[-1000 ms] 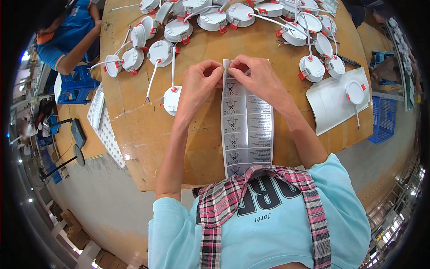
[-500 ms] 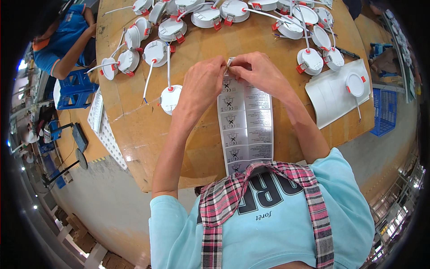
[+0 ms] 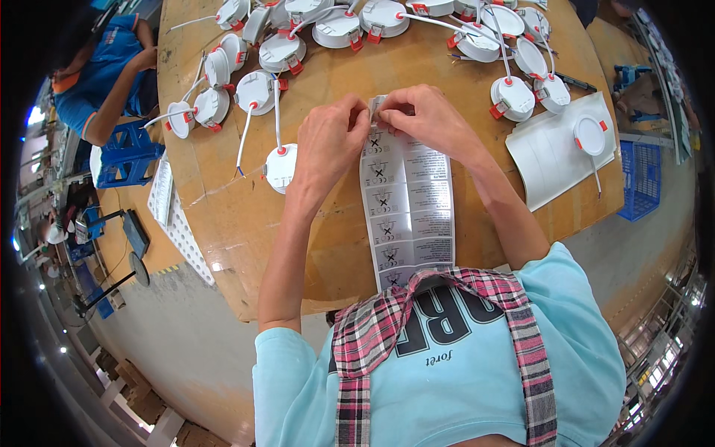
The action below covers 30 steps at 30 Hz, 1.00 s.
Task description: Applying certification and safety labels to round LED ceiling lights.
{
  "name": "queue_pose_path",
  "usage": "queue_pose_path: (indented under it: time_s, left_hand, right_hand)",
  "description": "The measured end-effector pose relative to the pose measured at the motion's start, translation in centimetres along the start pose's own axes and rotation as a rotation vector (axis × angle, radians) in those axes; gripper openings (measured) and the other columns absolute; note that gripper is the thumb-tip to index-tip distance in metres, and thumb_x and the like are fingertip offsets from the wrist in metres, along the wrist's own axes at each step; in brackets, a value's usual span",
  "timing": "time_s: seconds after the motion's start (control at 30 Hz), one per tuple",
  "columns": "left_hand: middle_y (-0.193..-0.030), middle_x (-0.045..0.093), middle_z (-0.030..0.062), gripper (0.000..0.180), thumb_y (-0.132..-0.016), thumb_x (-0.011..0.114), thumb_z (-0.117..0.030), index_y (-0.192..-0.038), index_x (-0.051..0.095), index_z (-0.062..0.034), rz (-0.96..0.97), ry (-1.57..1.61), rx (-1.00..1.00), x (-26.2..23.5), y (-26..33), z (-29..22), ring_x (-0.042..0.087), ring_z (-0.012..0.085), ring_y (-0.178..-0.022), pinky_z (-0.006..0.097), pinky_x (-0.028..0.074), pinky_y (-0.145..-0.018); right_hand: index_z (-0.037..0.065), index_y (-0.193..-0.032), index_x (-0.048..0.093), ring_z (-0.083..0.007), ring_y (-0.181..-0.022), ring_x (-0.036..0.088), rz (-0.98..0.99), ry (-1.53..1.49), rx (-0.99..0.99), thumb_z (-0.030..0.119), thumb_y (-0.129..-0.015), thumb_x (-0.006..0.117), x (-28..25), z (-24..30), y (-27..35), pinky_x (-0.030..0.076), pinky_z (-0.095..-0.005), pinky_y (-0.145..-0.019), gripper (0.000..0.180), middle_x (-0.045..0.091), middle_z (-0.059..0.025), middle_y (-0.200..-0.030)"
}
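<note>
A long strip of silver printed labels [image 3: 408, 201] runs along the table toward my chest, its near end hidden behind my clothing. At its far end my right hand [image 3: 426, 119] pinches the strip between thumb and forefinger. My left hand [image 3: 331, 138] is closed at the strip's left edge, fingertips pressed together on it; how much they grip is partly hidden. A short piece of the strip shows between the two hands. Beside my left wrist lies a round white downlight [image 3: 281, 170] with red clips and a white cable.
Several more downlights [image 3: 339, 28] are spread across the far side of the wooden table [image 3: 231, 201]. At right, one downlight [image 3: 590, 136] rests on white sheets [image 3: 555, 171], near a black pen [image 3: 577, 82]. A person in a blue shirt [image 3: 112, 67] sits at far left. Blue crate [image 3: 639, 182] at right.
My hands have drawn slightly apart at the strip's far end, the left one shifting a little leftward. The strip is almost where it was; the view has moved slightly.
</note>
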<state>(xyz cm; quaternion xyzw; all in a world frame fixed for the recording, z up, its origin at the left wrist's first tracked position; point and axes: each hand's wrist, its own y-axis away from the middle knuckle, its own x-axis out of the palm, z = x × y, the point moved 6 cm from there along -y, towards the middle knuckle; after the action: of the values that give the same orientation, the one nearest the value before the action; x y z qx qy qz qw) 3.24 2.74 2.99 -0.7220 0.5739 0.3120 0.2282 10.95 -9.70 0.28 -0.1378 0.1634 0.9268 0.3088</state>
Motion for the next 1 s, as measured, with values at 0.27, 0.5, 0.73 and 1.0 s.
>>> queue_pose_path:
  time_s: [0.27, 0.5, 0.73, 1.0]
  left_hand:
    - [-0.068, 0.065, 0.0146, 0.014, -0.088, 0.059, -0.009, -0.087, 0.063, 0.004, -0.046, -0.028, 0.073, 0.1, 0.3, -0.3, 0.063, 0.0222, -0.057, 0.033, 0.048, -0.057]
    - [-0.07, 0.064, 0.0178, 0.013, -0.087, 0.059, -0.01, -0.083, 0.061, 0.0027, -0.054, -0.15, 0.123, 0.5, 0.4, -1.0, 0.062, 0.0314, -0.058, 0.039, 0.047, -0.058]
    - [-0.069, 0.064, 0.0183, 0.014, -0.084, 0.06, -0.012, -0.082, 0.062, 0.0015, -0.072, -0.156, 0.073, 0.8, 0.4, -1.2, 0.062, 0.0324, -0.059, 0.04, 0.048, -0.06]
    - [-0.066, 0.065, 0.0164, 0.015, -0.085, 0.06, -0.012, -0.082, 0.064, 0.0023, -0.068, -0.092, 0.026, 0.7, 0.4, -0.6, 0.063, 0.0269, -0.055, 0.037, 0.048, -0.057]
  right_hand:
    - [-0.007, -0.092, 0.068, -0.0189, -0.062, 0.06, -0.064, -0.055, -0.037, 0.016, -0.083, 0.061, 0.1, 0.6, 0.4, 0.048, -0.0325, -0.061, 0.025, 0.067, -0.0132, -0.072]
    - [-0.007, -0.09, 0.068, -0.0193, -0.061, 0.06, -0.048, -0.031, 0.021, 0.014, -0.082, 0.059, 0.0, 0.7, 0.5, 0.048, -0.0333, -0.062, 0.024, 0.066, -0.014, -0.07]
    - [-0.008, -0.09, 0.067, -0.0192, -0.059, 0.058, -0.085, 0.018, -0.001, 0.012, -0.081, 0.058, 0.0, 1.3, 0.7, 0.046, -0.0339, -0.06, 0.023, 0.063, -0.0154, -0.066]
    - [-0.007, -0.089, 0.067, -0.0175, -0.058, 0.056, -0.065, -0.061, 0.011, 0.014, -0.082, 0.057, 0.1, 0.3, 0.4, 0.046, -0.0335, -0.059, 0.024, 0.063, -0.0138, -0.066]
